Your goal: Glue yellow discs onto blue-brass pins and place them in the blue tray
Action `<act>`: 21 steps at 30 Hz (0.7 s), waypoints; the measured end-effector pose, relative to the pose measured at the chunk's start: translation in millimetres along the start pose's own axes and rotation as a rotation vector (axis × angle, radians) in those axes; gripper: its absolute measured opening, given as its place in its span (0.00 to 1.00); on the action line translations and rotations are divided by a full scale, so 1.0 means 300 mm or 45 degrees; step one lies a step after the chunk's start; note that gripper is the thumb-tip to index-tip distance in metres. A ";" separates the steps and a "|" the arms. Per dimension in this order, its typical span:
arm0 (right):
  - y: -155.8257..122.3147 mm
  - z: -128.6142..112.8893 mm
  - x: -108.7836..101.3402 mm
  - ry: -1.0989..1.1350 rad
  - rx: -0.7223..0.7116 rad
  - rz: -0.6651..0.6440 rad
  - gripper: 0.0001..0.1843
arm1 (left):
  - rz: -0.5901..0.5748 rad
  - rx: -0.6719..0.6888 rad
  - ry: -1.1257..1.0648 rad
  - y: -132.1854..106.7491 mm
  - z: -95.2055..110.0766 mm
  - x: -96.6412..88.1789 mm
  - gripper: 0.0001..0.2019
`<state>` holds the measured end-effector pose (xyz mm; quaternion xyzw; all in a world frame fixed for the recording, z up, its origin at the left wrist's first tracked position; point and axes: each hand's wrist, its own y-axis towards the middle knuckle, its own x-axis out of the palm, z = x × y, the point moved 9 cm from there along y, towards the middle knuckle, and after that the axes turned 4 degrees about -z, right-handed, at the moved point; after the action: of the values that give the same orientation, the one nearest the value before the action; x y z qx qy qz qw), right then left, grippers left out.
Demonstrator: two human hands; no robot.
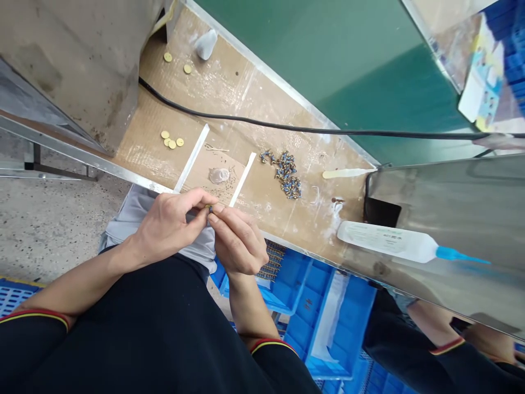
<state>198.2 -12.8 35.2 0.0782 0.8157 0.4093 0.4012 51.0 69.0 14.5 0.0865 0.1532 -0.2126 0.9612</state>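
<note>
Over the front edge of the bench, my left hand (171,220) and my right hand (240,241) meet fingertip to fingertip. Both pinch one small brass-coloured part with a bit of blue (210,208); my fingers cover most of it, so its exact kind is unclear. Just beyond my hands, a clear round plastic piece (219,175) lies among scattered tiny specks, between two strips of white tape (192,157). To the right of the tape sits a heap of small blue-and-brass parts (287,172). Several yellow discs (172,144) are on the cardboard to the left.
A black cable (254,121) crosses the cardboard-covered bench (221,98). On the right lie a white bottle with blue nozzle (388,241) and a pale stick (346,173). Blue trays (320,306) stand below the edge. Another person's arm (435,323) shows at lower right.
</note>
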 end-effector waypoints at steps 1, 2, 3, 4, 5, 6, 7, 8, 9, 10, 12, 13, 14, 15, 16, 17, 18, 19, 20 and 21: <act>-0.009 0.006 0.004 0.007 0.001 -0.007 0.32 | 0.008 0.006 -0.002 0.000 0.000 0.000 0.11; -0.017 0.012 0.008 0.019 -0.001 -0.011 0.33 | 0.016 0.013 -0.006 -0.001 0.000 0.000 0.11; -0.025 0.018 0.012 0.037 -0.004 -0.012 0.34 | 0.024 0.016 -0.011 -0.002 -0.001 0.000 0.11; -0.032 0.023 0.016 0.055 -0.007 -0.008 0.35 | 0.031 0.017 -0.015 -0.002 -0.002 -0.001 0.12; -0.036 0.027 0.017 0.072 -0.012 0.003 0.36 | 0.034 0.015 -0.016 -0.003 -0.004 0.000 0.11; -0.038 0.031 0.018 0.090 -0.013 0.015 0.36 | 0.033 0.014 -0.011 -0.003 -0.006 0.001 0.11; -0.037 0.035 0.017 0.110 0.000 0.026 0.36 | 0.031 0.016 0.001 -0.004 -0.008 0.002 0.11; -0.034 0.041 0.016 0.136 0.031 0.032 0.35 | 0.034 0.026 0.024 -0.005 -0.007 0.002 0.11; -0.030 0.049 0.012 0.171 0.080 0.040 0.34 | 0.039 0.040 0.058 -0.006 -0.006 0.001 0.10; -0.026 0.062 0.006 0.213 0.153 0.056 0.33 | 0.049 0.061 0.103 -0.007 -0.003 0.000 0.10; -0.026 0.102 -0.005 0.307 0.373 0.086 0.27 | 0.057 0.120 0.198 -0.010 0.011 0.001 0.14; -0.031 0.125 -0.005 0.351 0.500 0.089 0.22 | 0.053 0.155 0.238 -0.012 0.019 0.004 0.17; -0.039 0.146 0.001 0.396 0.618 0.077 0.18 | 0.046 0.187 0.272 -0.013 0.028 0.008 0.20; -0.048 0.163 0.012 0.445 0.718 0.054 0.14 | 0.036 0.215 0.301 -0.014 0.035 0.014 0.23; -0.056 0.174 0.026 0.499 0.790 0.024 0.11 | 0.027 0.239 0.329 -0.015 0.042 0.019 0.25; -0.061 0.181 0.038 0.557 0.833 0.004 0.10 | 0.017 0.256 0.358 -0.016 0.047 0.026 0.26; -0.065 0.185 0.047 0.612 0.853 0.004 0.09 | 0.010 0.272 0.387 -0.016 0.052 0.032 0.27; -0.067 0.187 0.051 0.659 0.859 0.016 0.08 | 0.000 0.289 0.413 -0.017 0.058 0.039 0.27; -0.069 0.189 0.053 0.694 0.860 0.032 0.08 | -0.009 0.310 0.433 -0.018 0.064 0.045 0.28; -0.071 0.191 0.054 0.715 0.860 0.044 0.07 | -0.013 0.332 0.447 -0.019 0.071 0.050 0.28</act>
<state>232.8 15.3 -9.5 0.1042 0.9798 0.1315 0.1088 67.0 53.1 28.8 0.2451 0.2899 -0.2173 0.8993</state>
